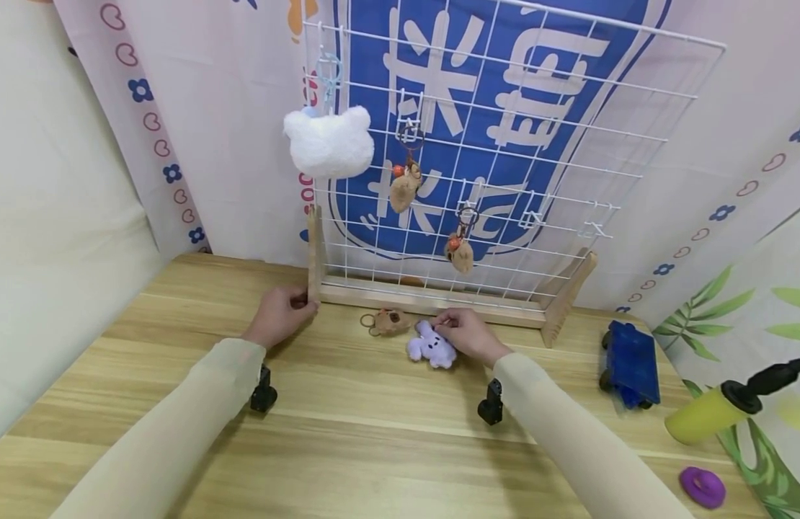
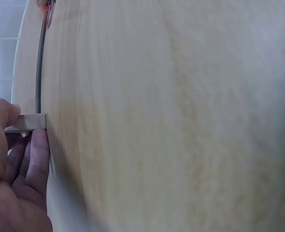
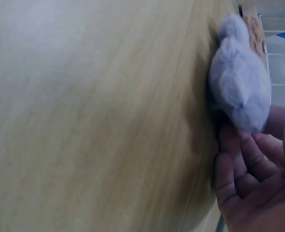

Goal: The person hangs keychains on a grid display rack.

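My left hand (image 1: 278, 316) pinches the front end of the wooden stand foot (image 2: 32, 122) at the rack's left side, thumb on one face and fingers on the other. With my right hand (image 1: 468, 333) I hold a small lavender plush toy (image 1: 434, 347) by its edge, low over the table; in the right wrist view the plush toy (image 3: 240, 77) shows its fluffy back. Left of it lies a brown plush keychain (image 1: 390, 322) with metal rings. Above stands a white wire grid rack (image 1: 504, 151), where a white fluffy plush (image 1: 331, 144) and two brown plush keychains (image 1: 405, 189) hang from hooks.
To the right on the wooden table (image 1: 348, 447) are a blue toy cart (image 1: 630, 364), a yellow cylinder with a black nozzle (image 1: 708, 414) and a purple ring-shaped thing (image 1: 702, 486). A printed cloth (image 1: 244, 144) hangs behind the rack.
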`<act>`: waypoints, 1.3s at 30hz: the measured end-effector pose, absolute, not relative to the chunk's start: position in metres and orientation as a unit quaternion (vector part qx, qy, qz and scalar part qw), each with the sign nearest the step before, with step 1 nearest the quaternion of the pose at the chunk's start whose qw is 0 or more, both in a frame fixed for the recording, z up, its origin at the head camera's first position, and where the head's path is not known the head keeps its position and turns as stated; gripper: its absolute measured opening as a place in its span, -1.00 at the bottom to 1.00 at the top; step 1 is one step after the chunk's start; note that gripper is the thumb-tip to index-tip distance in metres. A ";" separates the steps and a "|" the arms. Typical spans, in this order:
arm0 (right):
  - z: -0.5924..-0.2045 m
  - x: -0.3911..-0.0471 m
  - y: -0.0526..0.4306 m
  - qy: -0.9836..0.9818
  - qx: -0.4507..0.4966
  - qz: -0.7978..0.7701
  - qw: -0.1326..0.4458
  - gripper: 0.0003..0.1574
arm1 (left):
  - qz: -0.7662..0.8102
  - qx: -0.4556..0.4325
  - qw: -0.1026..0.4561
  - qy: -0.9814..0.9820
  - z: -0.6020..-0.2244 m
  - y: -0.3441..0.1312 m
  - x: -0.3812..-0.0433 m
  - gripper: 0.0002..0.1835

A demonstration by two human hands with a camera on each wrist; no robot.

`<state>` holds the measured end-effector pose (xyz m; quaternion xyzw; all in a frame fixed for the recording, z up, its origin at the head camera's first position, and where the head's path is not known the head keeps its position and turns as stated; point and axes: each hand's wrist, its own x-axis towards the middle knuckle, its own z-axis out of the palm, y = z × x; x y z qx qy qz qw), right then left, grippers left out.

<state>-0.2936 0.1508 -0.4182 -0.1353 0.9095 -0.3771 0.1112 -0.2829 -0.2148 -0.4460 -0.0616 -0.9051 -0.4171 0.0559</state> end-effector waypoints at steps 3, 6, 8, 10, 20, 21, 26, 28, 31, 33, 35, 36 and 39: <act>-0.420 -0.297 0.149 0.909 -0.150 -0.371 0.115 -0.77 | -0.416 -0.061 0.058 -0.906 -0.447 -0.215 -0.284 -0.62; -0.421 -0.300 0.145 0.910 -0.159 -0.365 0.118 -0.78 | -0.417 -0.061 0.057 -0.905 -0.447 -0.214 -0.284 -0.61; -0.422 -0.301 0.143 0.911 -0.164 -0.361 0.119 -0.77 | -0.417 -0.062 0.057 -0.905 -0.446 -0.213 -0.284 -0.61; -0.421 -0.301 0.142 0.910 -0.167 -0.361 0.120 -0.78 | -0.417 -0.063 0.057 -0.905 -0.444 -0.212 -0.284 -0.61; -0.422 -0.301 0.139 0.905 -0.198 -0.361 0.104 -0.85 | -0.413 -0.065 0.060 -0.906 -0.444 -0.212 -0.287 -0.62; -0.422 -0.301 0.138 0.905 -0.202 -0.361 0.103 -0.84 | -0.413 -0.064 0.060 -0.906 -0.445 -0.213 -0.287 -0.63; -0.424 -0.299 0.136 0.903 -0.227 -0.351 0.101 -0.76 | -0.415 -0.067 0.060 -0.905 -0.445 -0.213 -0.287 -0.64; -0.424 -0.298 0.135 0.902 -0.236 -0.349 0.098 -0.75 | -0.416 -0.068 0.061 -0.905 -0.444 -0.213 -0.287 -0.65; -0.425 -0.297 0.135 0.898 -0.251 -0.349 0.090 -0.76 | -0.414 -0.069 0.063 -0.905 -0.444 -0.214 -0.286 -0.66; -0.426 -0.297 0.135 0.896 -0.258 -0.349 0.088 -0.76 | -0.412 -0.069 0.063 -0.907 -0.443 -0.214 -0.285 -0.67; -0.428 -0.297 0.135 0.894 -0.270 -0.348 0.087 -0.75 | -0.410 -0.067 0.063 -0.907 -0.444 -0.214 -0.284 -0.67; -0.429 -0.297 0.135 0.893 -0.273 -0.347 0.089 -0.73 | -0.409 -0.065 0.063 -0.908 -0.444 -0.213 -0.284 -0.67; -0.430 -0.298 0.135 0.893 -0.281 -0.337 0.095 -0.71 | -0.407 -0.062 0.061 -0.909 -0.444 -0.213 -0.283 -0.66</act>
